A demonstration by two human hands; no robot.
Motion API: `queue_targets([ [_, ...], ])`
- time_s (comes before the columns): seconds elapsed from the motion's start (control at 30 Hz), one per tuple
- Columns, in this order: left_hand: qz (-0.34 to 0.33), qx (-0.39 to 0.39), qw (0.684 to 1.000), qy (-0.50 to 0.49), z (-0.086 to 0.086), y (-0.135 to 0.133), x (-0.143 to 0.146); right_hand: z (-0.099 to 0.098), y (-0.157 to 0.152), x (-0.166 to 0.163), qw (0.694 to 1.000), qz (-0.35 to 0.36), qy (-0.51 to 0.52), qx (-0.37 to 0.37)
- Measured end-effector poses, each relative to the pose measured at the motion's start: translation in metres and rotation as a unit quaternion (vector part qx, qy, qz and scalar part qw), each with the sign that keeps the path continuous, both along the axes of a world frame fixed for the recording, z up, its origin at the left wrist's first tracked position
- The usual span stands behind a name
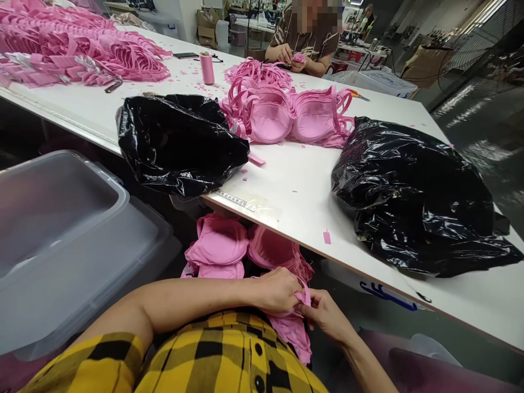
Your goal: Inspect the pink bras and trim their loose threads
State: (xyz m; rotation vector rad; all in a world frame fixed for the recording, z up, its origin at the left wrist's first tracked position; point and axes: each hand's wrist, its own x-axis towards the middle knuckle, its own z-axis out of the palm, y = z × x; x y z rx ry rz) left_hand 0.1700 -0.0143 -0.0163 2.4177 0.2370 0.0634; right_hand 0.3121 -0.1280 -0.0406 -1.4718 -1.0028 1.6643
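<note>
Low in front of my body, my left hand (277, 289) is closed on a pink bra strap (305, 295). My right hand (327, 315) pinches the same strap from the other side, fingertips close to the left ones. The pink fabric of the bra (292, 333) hangs below both hands, partly hidden by them and by my shirt. Just beyond, pink bras (223, 243) with moulded cups rest below the table edge.
On the white table (295, 191) stand a black plastic bag (184, 147), another black bag (417, 196), stacked pink bras (272, 117) and a pink thread spool (207, 68). Pink straps (82, 49) heap far left. A grey bin (61, 234) stands left. A person (305, 41) works opposite.
</note>
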Motion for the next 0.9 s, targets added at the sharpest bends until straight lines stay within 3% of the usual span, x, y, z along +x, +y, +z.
queue_targets([
  [0.13, -0.01, -0.014, 1.0, -0.021, 0.004, -0.006, 0.003, -0.009, 0.002, -0.006, 0.997, 0.011, -0.037, 0.065],
  [0.27, -0.032, -0.041, 0.999, -0.013, 0.015, -0.008, 0.008, -0.013, -0.003, -0.014, 0.99, -0.032, -0.067, 0.121],
  [0.4, -0.01, -0.064, 0.998, 0.021, 0.03, 0.011, 0.001, 0.0, -0.013, -0.013, 0.996, -0.047, 0.004, 0.075],
  [0.53, -0.034, -0.081, 0.987, 0.132, 0.039, 0.026, -0.01, 0.02, -0.016, -0.008, 0.997, -0.042, 0.041, 0.043],
  [0.6, -0.027, -0.078, 0.986, 0.145, 0.04, 0.024, -0.01, 0.025, -0.014, -0.008, 0.998, -0.038, 0.027, 0.034],
  [0.7, -0.006, -0.06, 0.994, 0.089, 0.041, 0.011, -0.006, 0.026, -0.011, -0.012, 0.999, -0.044, 0.005, 0.03],
  [0.8, -0.013, -0.02, 0.997, 0.067, 0.04, -0.001, -0.002, 0.02, -0.011, -0.02, 0.999, -0.04, -0.011, 0.03],
  [0.9, 0.008, 0.028, 0.997, 0.073, 0.038, -0.009, -0.002, 0.012, -0.01, -0.031, 0.996, -0.083, -0.018, 0.026],
])
